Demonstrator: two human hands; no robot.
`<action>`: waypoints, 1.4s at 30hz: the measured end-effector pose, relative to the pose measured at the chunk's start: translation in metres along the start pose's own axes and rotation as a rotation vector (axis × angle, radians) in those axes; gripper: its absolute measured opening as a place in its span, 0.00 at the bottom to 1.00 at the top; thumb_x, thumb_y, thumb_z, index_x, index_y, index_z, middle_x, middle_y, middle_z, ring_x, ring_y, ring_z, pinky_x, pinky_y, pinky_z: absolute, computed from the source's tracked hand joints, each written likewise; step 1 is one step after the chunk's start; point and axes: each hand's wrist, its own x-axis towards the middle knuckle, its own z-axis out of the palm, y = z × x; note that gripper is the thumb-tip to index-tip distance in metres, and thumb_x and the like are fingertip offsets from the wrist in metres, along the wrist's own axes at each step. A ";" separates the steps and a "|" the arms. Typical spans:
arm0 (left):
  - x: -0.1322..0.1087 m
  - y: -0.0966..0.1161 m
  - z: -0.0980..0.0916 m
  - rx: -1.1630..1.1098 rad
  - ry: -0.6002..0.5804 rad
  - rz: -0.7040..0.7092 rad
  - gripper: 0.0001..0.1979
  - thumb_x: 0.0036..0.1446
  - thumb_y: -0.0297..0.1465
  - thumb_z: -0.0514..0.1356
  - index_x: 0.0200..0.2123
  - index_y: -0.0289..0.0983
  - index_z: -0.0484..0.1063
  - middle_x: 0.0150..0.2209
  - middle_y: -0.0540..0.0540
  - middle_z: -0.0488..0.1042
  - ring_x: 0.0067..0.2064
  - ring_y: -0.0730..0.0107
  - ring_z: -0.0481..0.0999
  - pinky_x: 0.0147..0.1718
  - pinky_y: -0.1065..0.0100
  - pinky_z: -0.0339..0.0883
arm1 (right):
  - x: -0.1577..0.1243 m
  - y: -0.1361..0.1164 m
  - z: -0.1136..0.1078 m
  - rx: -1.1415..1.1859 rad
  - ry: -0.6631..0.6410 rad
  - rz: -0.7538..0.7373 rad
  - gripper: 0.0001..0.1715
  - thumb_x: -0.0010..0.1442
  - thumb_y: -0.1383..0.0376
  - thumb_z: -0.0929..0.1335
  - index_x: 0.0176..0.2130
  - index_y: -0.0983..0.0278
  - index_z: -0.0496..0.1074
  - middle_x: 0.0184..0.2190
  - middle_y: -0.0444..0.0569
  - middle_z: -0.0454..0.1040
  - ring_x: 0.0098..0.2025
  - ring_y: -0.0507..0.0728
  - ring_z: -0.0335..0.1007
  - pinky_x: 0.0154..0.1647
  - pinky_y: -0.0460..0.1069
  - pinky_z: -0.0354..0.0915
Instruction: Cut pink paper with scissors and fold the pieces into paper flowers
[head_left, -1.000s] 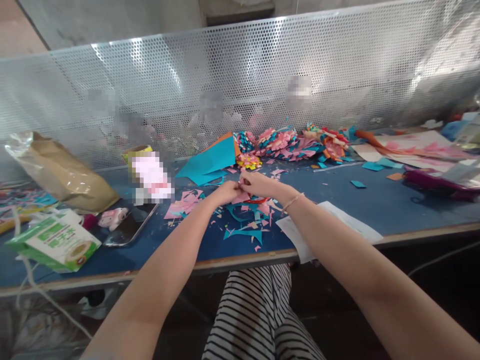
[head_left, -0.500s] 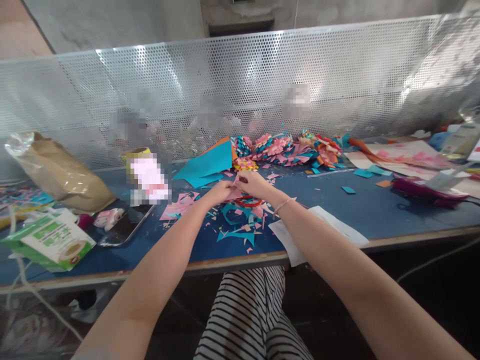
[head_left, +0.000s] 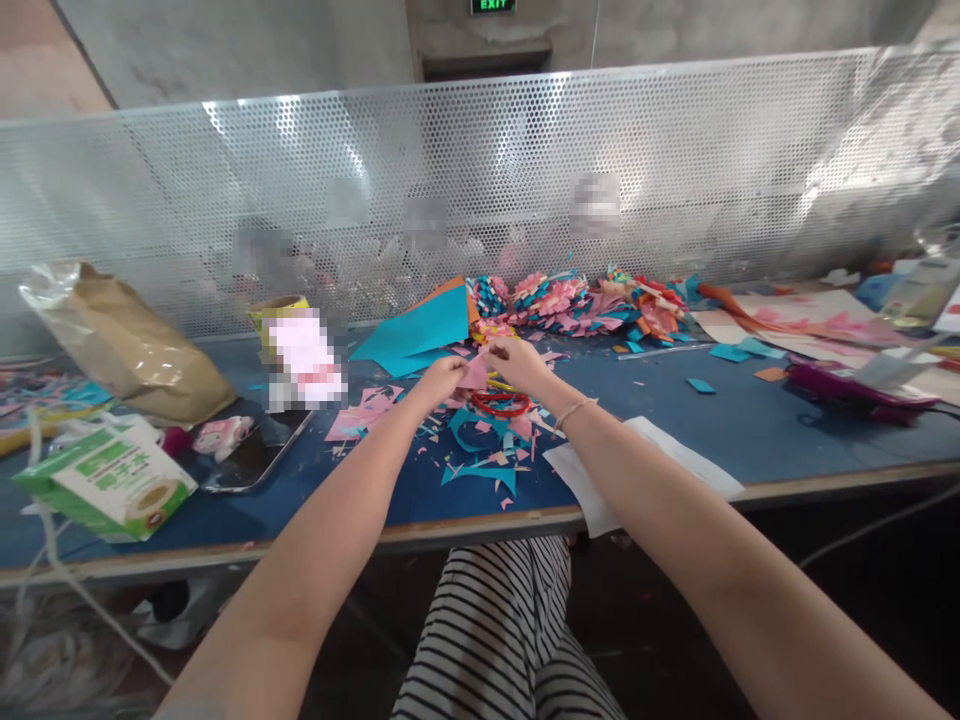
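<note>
Pink and flimsy, the paper scrap (head_left: 475, 372) hangs just above the table (head_left: 750, 425), pinched at opposite edges by the left hand (head_left: 442, 378) and right hand (head_left: 517, 362), fingertips closed on it; light, limp, easily torn, I'd judge.

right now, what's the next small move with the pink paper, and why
Probably press a crease into the pink paper. The left hand and right hand both pinch it by its edges just above the table, and nothing else is in the fingers. The red rings lie beneath.
</note>
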 end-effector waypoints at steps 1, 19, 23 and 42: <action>-0.001 0.001 0.000 -0.046 0.001 -0.029 0.07 0.53 0.28 0.50 0.31 0.34 0.66 0.22 0.50 0.69 0.21 0.74 0.70 0.26 0.69 0.67 | 0.000 -0.001 -0.001 0.000 0.009 0.007 0.07 0.50 0.67 0.62 0.25 0.66 0.67 0.25 0.46 0.69 0.28 0.50 0.61 0.31 0.45 0.56; -0.001 -0.001 -0.008 -0.397 0.172 -0.166 0.17 0.54 0.39 0.53 0.22 0.32 0.67 0.20 0.44 0.71 0.22 0.73 0.71 0.27 0.70 0.68 | -0.002 0.001 -0.003 0.192 0.160 -0.051 0.05 0.49 0.68 0.64 0.29 0.66 0.69 0.29 0.48 0.72 0.30 0.52 0.67 0.33 0.47 0.62; -0.007 0.008 -0.004 -0.669 0.099 -0.097 0.14 0.48 0.38 0.60 0.23 0.32 0.68 0.22 0.43 0.73 0.26 0.71 0.74 0.31 0.69 0.69 | 0.001 0.003 0.002 0.191 0.129 -0.209 0.06 0.49 0.70 0.64 0.28 0.66 0.71 0.30 0.49 0.73 0.33 0.53 0.68 0.37 0.48 0.64; 0.000 0.005 -0.006 -0.684 0.299 -0.029 0.07 0.41 0.24 0.58 0.19 0.35 0.60 0.17 0.49 0.69 0.20 0.72 0.71 0.24 0.67 0.68 | -0.013 -0.005 0.003 -0.630 -0.513 0.123 0.31 0.49 0.52 0.63 0.44 0.72 0.68 0.40 0.64 0.73 0.37 0.63 0.71 0.26 0.48 0.59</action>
